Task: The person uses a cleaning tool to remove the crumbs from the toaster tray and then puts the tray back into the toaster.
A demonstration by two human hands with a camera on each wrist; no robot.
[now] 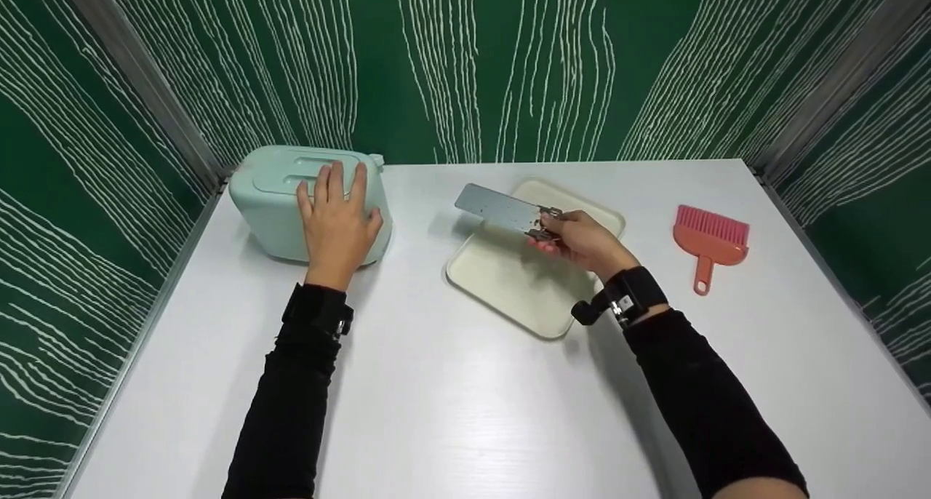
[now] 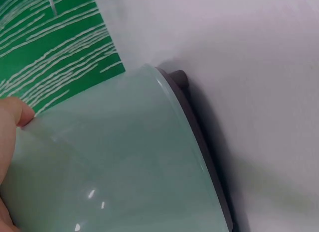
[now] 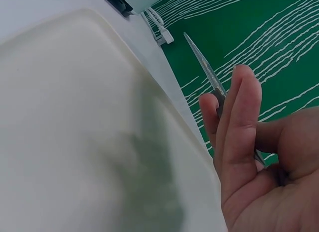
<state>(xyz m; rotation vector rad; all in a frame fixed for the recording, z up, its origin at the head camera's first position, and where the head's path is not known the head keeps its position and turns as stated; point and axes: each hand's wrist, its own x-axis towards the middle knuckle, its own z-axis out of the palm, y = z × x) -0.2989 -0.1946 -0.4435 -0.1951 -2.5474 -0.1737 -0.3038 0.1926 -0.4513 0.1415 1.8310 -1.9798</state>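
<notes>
My left hand (image 1: 337, 226) rests on the mint-green toaster (image 1: 273, 226), fingers spread over its top near the slots and the thumb along its side. In the left wrist view the toaster's smooth wall (image 2: 124, 152) and dark base edge fill much of the picture. My right hand (image 1: 582, 238) pinches a thin grey metal crumb tray (image 1: 497, 206) by its dark-fittinged end, thumb on top. Dark crumbs show near that end. The crumb tray is held above a cream serving tray (image 1: 502, 281); in the right wrist view it appears edge-on beyond the fingers (image 3: 244, 112).
To the right, a small pink-bristled brush rests in or against an orange dustpan (image 1: 704, 248). A white plug and cord (image 3: 162, 30) lie by the toaster. Green walls with white lines (image 1: 436, 70) border the white table (image 1: 451, 412).
</notes>
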